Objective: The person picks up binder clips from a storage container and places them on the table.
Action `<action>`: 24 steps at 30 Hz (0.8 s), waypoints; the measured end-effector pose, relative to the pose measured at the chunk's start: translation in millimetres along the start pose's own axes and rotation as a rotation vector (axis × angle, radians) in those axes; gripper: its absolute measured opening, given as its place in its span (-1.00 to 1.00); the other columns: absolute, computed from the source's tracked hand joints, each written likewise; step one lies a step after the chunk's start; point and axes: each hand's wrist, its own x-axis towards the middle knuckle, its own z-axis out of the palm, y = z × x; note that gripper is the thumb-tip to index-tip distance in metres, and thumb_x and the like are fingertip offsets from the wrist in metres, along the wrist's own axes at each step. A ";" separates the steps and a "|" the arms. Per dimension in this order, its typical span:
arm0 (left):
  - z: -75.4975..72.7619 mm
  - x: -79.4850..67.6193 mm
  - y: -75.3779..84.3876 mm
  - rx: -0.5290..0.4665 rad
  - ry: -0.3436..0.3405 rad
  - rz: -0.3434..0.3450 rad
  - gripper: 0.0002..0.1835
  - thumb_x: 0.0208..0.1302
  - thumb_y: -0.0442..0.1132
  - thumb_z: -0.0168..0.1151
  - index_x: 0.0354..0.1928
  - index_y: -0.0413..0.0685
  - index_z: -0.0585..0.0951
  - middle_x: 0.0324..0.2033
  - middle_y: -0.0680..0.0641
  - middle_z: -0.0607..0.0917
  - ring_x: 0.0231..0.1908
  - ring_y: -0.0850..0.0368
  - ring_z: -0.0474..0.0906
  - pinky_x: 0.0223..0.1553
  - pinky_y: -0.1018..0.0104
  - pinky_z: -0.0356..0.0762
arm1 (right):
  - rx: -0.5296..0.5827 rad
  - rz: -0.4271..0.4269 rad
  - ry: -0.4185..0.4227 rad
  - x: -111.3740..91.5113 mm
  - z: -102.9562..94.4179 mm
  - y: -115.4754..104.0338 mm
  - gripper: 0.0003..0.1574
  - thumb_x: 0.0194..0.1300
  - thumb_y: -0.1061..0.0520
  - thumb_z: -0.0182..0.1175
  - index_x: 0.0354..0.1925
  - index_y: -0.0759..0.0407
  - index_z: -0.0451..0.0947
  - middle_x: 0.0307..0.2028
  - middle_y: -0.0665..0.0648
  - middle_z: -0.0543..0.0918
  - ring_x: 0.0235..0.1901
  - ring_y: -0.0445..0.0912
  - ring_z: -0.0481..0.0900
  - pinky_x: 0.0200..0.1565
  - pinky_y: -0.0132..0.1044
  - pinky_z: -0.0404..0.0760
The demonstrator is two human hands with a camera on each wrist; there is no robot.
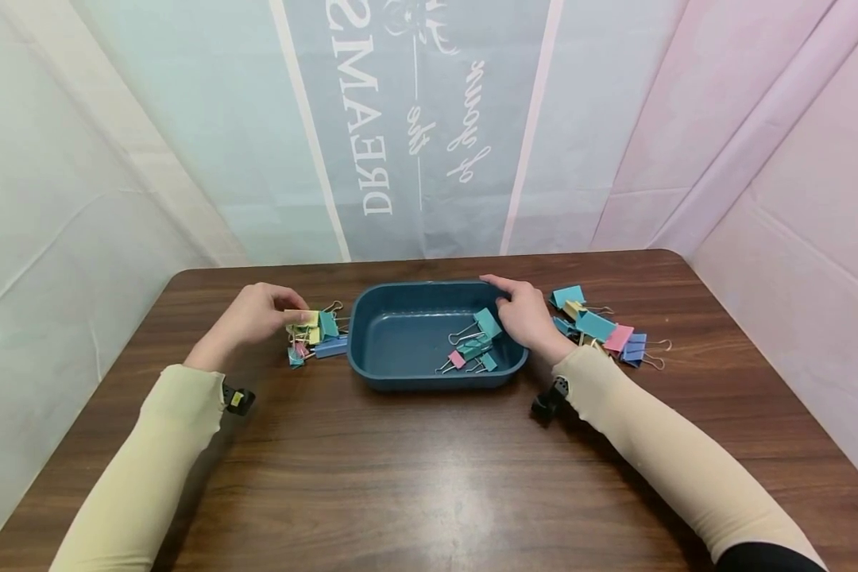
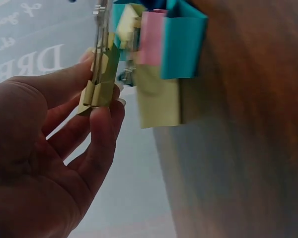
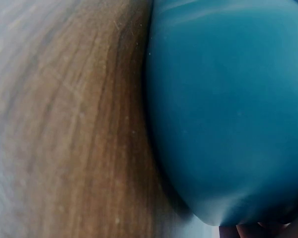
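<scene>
Between thumb and fingertips, my left hand [image 1: 257,314] pinches a yellow binder clip [image 2: 102,74], its wire handles lying flat along it in the left wrist view. Around it at the left lies a small pile of binder clips, with a teal clip [image 1: 328,325] and a blue clip [image 1: 331,346] near the bin. My right hand [image 1: 525,314] grips the back right corner of a dark blue plastic bin [image 1: 379,381], the index finger along the back rim. Inside the bin's right half sit several clips, among them a pink clip [image 1: 457,360] and a large teal clip [image 1: 487,323].
Right of the bin lies another pile of binder clips, including a pink clip [image 1: 618,338] and a blue clip [image 1: 634,349]. All this stands on a brown wooden table [image 1: 400,477]. A printed cloth [image 1: 436,159] hangs behind the table's back edge.
</scene>
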 end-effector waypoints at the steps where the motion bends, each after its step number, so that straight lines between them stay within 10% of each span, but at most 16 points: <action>1: 2.0 0.6 -1.8 0.006 -0.003 -0.003 -0.82 0.32 -0.08 0.35 -0.23 -0.03 0.75 -0.32 -0.03 0.71 -0.30 0.02 0.53 -0.26 0.14 0.45 | 0.001 0.001 -0.001 0.1 0.3 0.1 -0.36 0.51 0.30 -0.13 0.45 -0.07 0.34 -0.36 0.27 0.50 -0.76 -0.02 0.27 -0.62 -0.24 0.32; 16: -2.4 -0.7 7.8 -0.028 0.060 0.011 -0.65 0.45 0.05 0.15 0.00 -0.05 0.65 -0.10 -0.12 0.67 -0.08 -0.08 0.61 -0.11 -0.02 0.50 | 0.003 0.000 0.004 0.7 -0.9 -0.1 -0.37 0.51 0.30 -0.13 0.44 -0.05 0.35 0.21 0.30 0.50 -0.74 -0.01 0.28 -0.61 -0.24 0.32; 24: 3.5 2.3 47.7 -0.042 0.170 0.212 -0.75 0.41 -0.14 0.25 0.03 -0.06 0.65 -0.04 -0.05 0.67 -0.21 0.05 0.60 -0.17 0.07 0.52 | 0.006 0.010 0.000 0.7 -0.3 -1.5 -0.37 0.51 0.30 -0.14 0.44 -0.05 0.35 0.14 0.31 0.54 -0.73 0.00 0.30 -0.61 -0.24 0.32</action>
